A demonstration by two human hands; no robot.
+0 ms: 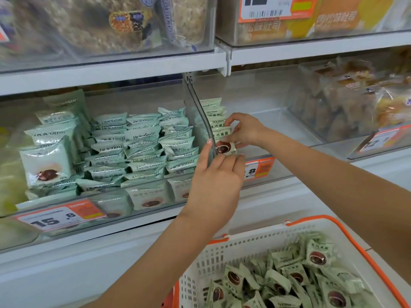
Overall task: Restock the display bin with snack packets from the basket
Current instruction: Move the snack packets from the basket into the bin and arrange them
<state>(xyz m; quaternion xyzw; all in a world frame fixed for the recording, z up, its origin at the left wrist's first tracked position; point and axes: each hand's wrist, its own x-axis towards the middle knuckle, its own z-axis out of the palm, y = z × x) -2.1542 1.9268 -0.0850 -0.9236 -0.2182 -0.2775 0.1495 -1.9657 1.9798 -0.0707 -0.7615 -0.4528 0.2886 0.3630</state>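
Right now we hold a short row of snack packets [219, 121] upright against the clear divider [201, 114] at the left edge of the near-empty display bin [278, 121]. Our right hand [245, 130] has its fingers curled round the front packets and pinches them from the right. Our left hand [216, 176] is flat, fingers straight, pressing against the divider and the foremost packet [225, 148], the one showing its dark round picture.

The row has nothing behind its right side but our fingers. If we let go of the right hand to fetch more, we judge the packets are likely to topple rightward onto the bare bin floor, since the wrappers look light and slippery. Pressing too hard with the left hand could flex the divider and spill the tidy stacks in the full bin [106, 152] on the other side. A packet could also slide forward over the low front lip, near the price tag [259, 168].

Below us the basket [249, 245] still holds a good heap of loose packets [295, 278], so much of the job remains. It sits close under our right forearm; a careless elbow might tip it or knock its orange handle [347, 236]. We cannot tell how firmly it rests on the ledge [89, 270]. The shelves above, with their bread and cereal bags [106, 23], are well apart from our hands.
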